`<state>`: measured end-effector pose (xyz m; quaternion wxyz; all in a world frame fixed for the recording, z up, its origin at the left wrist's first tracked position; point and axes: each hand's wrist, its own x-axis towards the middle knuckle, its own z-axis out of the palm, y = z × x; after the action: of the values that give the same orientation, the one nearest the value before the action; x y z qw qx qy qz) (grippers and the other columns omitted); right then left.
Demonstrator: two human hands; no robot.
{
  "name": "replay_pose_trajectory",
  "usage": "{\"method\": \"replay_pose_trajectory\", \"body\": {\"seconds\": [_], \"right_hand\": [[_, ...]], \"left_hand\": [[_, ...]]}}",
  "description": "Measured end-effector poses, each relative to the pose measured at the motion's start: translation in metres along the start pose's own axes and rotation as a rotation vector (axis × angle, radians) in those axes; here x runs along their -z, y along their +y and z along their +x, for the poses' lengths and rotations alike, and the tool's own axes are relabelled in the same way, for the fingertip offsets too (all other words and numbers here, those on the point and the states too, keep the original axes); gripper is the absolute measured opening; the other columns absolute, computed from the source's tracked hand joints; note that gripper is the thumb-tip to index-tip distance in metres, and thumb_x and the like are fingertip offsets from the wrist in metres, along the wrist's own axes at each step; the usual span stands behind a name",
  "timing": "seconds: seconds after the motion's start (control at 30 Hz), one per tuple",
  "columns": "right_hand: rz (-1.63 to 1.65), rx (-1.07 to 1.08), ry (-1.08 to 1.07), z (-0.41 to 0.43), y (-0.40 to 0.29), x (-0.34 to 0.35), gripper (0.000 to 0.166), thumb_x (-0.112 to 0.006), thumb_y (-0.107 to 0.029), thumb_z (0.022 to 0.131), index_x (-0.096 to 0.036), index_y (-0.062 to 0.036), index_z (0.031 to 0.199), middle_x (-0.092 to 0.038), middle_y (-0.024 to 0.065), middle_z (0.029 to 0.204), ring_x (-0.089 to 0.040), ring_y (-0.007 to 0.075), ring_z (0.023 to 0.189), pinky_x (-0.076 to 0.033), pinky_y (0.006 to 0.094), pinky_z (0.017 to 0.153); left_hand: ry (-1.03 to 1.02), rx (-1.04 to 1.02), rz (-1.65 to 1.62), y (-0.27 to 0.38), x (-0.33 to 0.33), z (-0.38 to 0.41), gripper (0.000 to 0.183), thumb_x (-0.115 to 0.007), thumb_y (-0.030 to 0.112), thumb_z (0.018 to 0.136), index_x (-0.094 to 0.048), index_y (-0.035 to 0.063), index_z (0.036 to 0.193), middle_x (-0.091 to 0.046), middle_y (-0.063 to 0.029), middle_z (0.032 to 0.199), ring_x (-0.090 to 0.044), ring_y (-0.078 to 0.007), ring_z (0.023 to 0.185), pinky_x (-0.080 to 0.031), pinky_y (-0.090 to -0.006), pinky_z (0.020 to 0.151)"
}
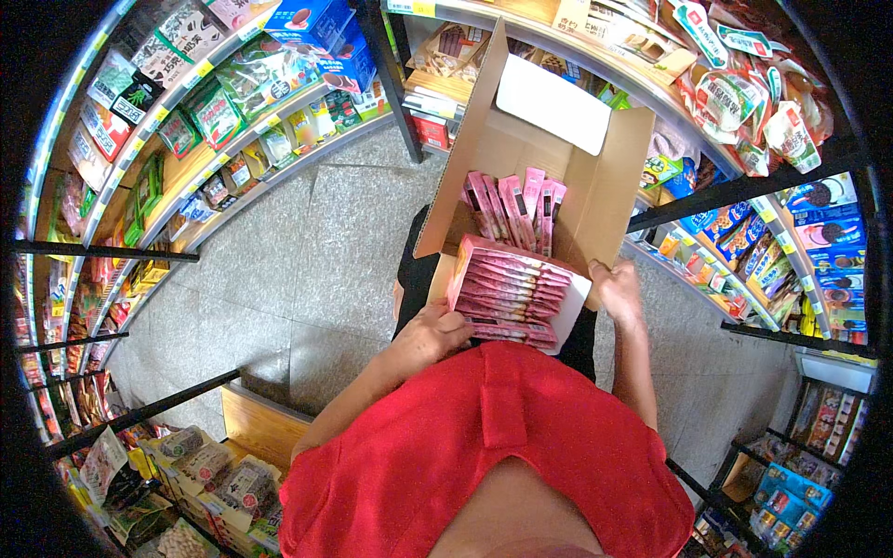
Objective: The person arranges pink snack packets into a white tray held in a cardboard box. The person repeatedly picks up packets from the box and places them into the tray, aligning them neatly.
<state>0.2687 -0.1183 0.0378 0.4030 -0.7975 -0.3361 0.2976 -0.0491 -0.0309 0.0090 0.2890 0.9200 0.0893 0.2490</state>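
Observation:
An open cardboard carton [593,188] is before me at chest height, its flaps spread. Several pink snack packets [520,209] lie loose inside it, and a white card sheet [551,104] lies at its far end. Nearer my body is a pink-and-white display box [573,314], filled with a row of pink packets [513,293]. My left hand [436,331] has curled fingers on the display box's near left corner. My right hand [614,286] grips the carton's edge at the right, close beside the display box.
Curved shelves of packaged snacks [209,146] run along the left. More shelves [649,56] stand ahead and to the right, with black metal uprights [391,77]. Grey floor tiles [244,279] show between them. Packaged goods [209,481] sit on a low rack at the lower left.

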Motion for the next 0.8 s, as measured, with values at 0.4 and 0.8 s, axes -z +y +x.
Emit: {"method": "replay_pose_trajectory", "body": {"seconds": [0.4, 0.8], "right_hand": [[-0.223, 0.041, -0.041, 0.011, -0.006, -0.005, 0.02, -0.055, -0.013, 0.082, -0.066, 0.0026, 0.09, -0.065, 0.0254, 0.081, -0.067, 0.0336, 0.077, -0.05, 0.0403, 0.067], [-0.386, 0.083, 0.035, 0.043, -0.009, -0.019, 0.033, -0.057, -0.021, 0.078, -0.062, 0.0101, 0.068, -0.059, 0.0328, 0.071, -0.063, 0.0446, 0.074, -0.051, 0.048, 0.067]], "left_hand": [[-0.053, 0.051, -0.046, -0.01, -0.001, 0.001, 0.022, -0.068, 0.01, 0.073, -0.065, 0.0017, 0.093, -0.056, -0.0114, 0.084, -0.056, -0.0351, 0.086, -0.048, -0.0416, 0.079], [-0.051, 0.169, -0.006, -0.006, 0.0, 0.003, 0.029, -0.07, 0.007, 0.071, -0.064, 0.0022, 0.099, -0.058, -0.0104, 0.09, -0.057, -0.0336, 0.09, -0.049, -0.0415, 0.078]]}}
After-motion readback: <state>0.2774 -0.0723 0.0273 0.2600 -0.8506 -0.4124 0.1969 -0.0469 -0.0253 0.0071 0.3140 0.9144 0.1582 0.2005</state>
